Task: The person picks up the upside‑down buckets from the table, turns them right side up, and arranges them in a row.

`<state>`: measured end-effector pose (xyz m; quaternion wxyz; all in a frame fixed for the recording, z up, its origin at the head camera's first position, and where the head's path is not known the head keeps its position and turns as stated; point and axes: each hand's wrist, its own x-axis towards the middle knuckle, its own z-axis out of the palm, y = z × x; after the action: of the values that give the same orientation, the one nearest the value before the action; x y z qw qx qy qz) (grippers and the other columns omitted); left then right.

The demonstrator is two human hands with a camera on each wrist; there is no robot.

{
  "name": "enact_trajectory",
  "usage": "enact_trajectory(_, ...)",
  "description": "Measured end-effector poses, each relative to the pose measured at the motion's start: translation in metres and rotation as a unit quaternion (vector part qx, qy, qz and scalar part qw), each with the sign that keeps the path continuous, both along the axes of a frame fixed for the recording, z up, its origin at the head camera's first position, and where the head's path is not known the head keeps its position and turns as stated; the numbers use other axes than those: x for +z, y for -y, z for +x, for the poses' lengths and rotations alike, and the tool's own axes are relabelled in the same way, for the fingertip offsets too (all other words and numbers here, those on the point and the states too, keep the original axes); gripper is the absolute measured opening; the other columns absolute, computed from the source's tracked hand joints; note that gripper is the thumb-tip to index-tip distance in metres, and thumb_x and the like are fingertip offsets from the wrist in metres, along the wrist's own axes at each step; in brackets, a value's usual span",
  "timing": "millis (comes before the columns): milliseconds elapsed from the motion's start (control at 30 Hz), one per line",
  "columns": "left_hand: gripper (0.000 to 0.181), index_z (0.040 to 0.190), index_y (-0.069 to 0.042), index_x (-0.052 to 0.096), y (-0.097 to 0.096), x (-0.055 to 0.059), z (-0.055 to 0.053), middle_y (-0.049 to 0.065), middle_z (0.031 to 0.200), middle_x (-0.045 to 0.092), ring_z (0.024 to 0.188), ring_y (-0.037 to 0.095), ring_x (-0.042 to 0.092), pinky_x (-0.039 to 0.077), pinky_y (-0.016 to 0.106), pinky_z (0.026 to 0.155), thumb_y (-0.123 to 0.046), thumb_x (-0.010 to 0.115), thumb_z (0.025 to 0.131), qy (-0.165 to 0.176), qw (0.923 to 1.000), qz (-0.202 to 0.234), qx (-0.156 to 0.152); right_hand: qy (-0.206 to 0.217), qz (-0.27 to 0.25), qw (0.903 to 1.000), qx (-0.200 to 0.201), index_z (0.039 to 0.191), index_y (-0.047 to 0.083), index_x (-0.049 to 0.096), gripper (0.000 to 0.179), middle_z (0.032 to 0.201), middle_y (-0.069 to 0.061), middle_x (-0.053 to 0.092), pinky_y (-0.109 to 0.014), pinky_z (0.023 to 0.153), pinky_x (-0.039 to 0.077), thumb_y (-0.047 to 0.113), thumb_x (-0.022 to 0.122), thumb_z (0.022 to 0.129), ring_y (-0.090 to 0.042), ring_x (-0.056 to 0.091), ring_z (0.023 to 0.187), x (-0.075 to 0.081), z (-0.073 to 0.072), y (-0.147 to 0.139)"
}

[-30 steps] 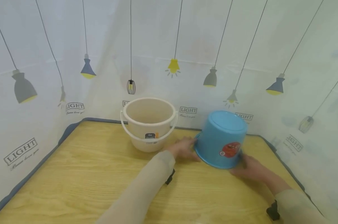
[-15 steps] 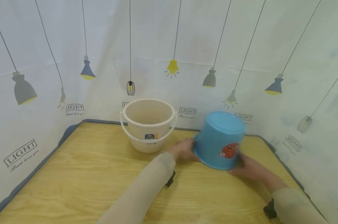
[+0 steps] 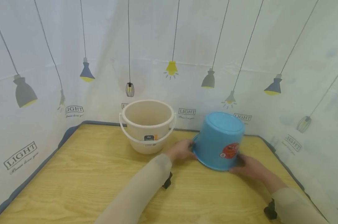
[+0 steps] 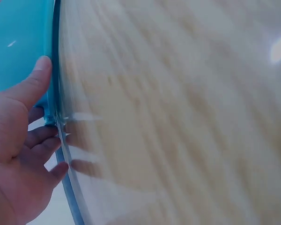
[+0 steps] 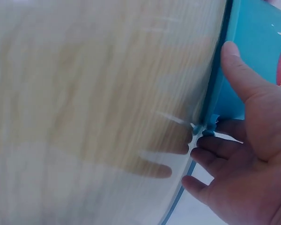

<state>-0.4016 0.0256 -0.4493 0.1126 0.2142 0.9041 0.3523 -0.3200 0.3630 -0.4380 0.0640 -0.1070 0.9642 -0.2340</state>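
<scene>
A blue bucket stands upside down on the wooden table, its base facing up and a red label on its side. My left hand grips its rim on the left, thumb along the rim and fingers behind, by the handle lug. On the right side, my right hand holds the rim in the same manner. Both wrist views show the thumb of the left hand and the thumb of the right hand against the blue wall. A cream bucket with a white handle stands upright left of the blue one.
The pale wood-grain table has a glossy surface that mirrors the fingers. Behind it and at both sides hangs a white curtain printed with lamps. Dark blue edging runs along the table's back and sides.
The head view has shifted slightly, so the scene sits a little lower and further left. Both hands stay at the blue bucket's rim; the cream bucket stands where it was.
</scene>
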Motion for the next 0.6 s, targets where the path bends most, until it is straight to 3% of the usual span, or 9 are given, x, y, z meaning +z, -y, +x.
enact_trajectory(233, 0.073, 0.158, -0.009, 0.057, 0.007, 0.005, 0.006, 0.010, 0.165, 0.058, 0.153, 0.031, 0.055, 0.044, 0.049, 0.130, -0.032, 0.087, 0.096, -0.008, 0.9984, 0.046, -0.031, -0.015, -0.002, 0.9998, 0.011, 0.171, -0.004, 0.028, 0.116, 0.170, -0.034, 0.039, -0.076, 0.124, 0.036, 0.067, 0.078, 0.093, -0.060, 0.041, 0.154, 0.000, 0.000, -0.011)
enact_trajectory(367, 0.076, 0.162, -0.009, 0.053, 0.012, 0.007, 0.011, 0.011, 0.167, 0.055, 0.142, 0.027, 0.065, 0.056, 0.044, 0.119, -0.033, 0.085, 0.098, 0.041, 0.9928, 0.106, -0.037, -0.006, -0.021, 0.9998, -0.001, 0.172, 0.001, 0.028, 0.111, 0.172, -0.034, 0.035, -0.080, 0.121, 0.035, 0.068, 0.074, 0.096, -0.064, 0.035, 0.154, 0.004, 0.005, -0.015)
enact_trajectory(467, 0.077, 0.164, -0.010, 0.051, 0.016, 0.009, 0.013, 0.011, 0.169, 0.053, 0.133, 0.024, 0.070, 0.062, 0.041, 0.109, -0.033, 0.084, 0.099, 0.074, 0.9841, 0.157, -0.036, -0.013, -0.040, 0.9991, -0.005, 0.171, 0.002, 0.030, 0.104, 0.172, -0.033, 0.035, -0.079, 0.121, 0.036, 0.065, 0.071, 0.100, -0.063, 0.035, 0.155, 0.006, 0.009, -0.017)
enact_trajectory(600, 0.072, 0.159, -0.017, 0.058, 0.018, 0.011, 0.014, 0.007, 0.167, 0.056, 0.148, 0.028, 0.061, 0.053, 0.049, 0.121, -0.044, 0.084, 0.098, 0.046, 0.9852, 0.164, -0.021, -0.032, -0.056, 0.9979, -0.004, 0.169, -0.001, 0.036, 0.094, 0.170, -0.032, 0.039, -0.076, 0.121, 0.039, 0.060, 0.068, 0.105, -0.061, 0.038, 0.154, 0.009, 0.014, -0.018)
